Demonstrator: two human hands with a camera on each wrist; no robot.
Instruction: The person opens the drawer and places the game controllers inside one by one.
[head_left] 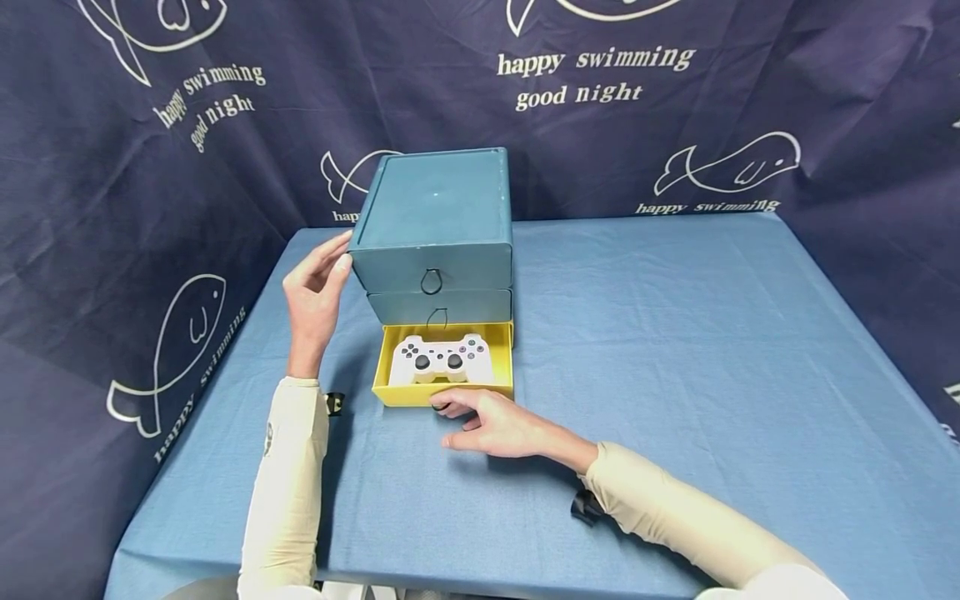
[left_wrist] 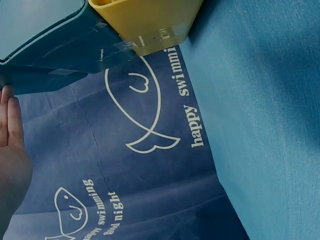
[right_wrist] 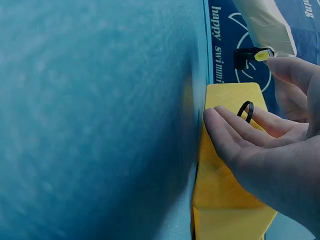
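A blue drawer box (head_left: pixel 435 200) stands on the table, its bottom yellow drawer (head_left: pixel 498 350) pulled out toward me. Inside that drawer lies a white game controller (head_left: pixel 441 360) with black thumbsticks. My left hand (head_left: pixel 317 296) touches the box's left front corner, fingers extended along its side and thumb at the front edge. At the yellow front is my right hand (head_left: pixel 498 423), its index fingertip hooked in the drawer's black ring pull (right_wrist: pixel 245 111). The other right-hand fingers lie close along the yellow front in the right wrist view.
Above the yellow drawer, two blue drawer fronts each carry a dark loop pull, the upper loop (head_left: pixel 431 282) among them. Blue cloth covers the table (head_left: pixel 675 358). A navy curtain (head_left: pixel 585 150) with fish drawings hangs behind and at the sides.
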